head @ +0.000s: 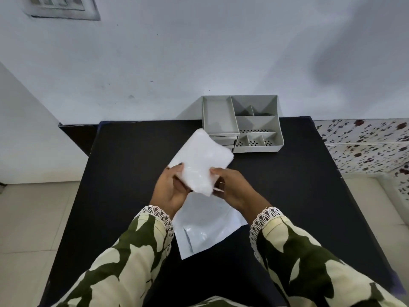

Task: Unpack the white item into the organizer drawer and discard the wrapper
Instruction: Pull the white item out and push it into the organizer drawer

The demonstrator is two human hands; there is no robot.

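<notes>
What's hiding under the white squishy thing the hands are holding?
Below the white item, a flat grey-white wrapper lies on the black table. Both hands, left hand and right hand, cover its top edge.

White item (200, 161) showing plain white above black table (132, 185). Wrapper (205, 231) showing pale grey-white on table. Organizer (243, 125) showing light grey at table's far edge. Sleeves (124, 262) showing olive-and-cream leaf pattern, white lace cuffs.
</notes>
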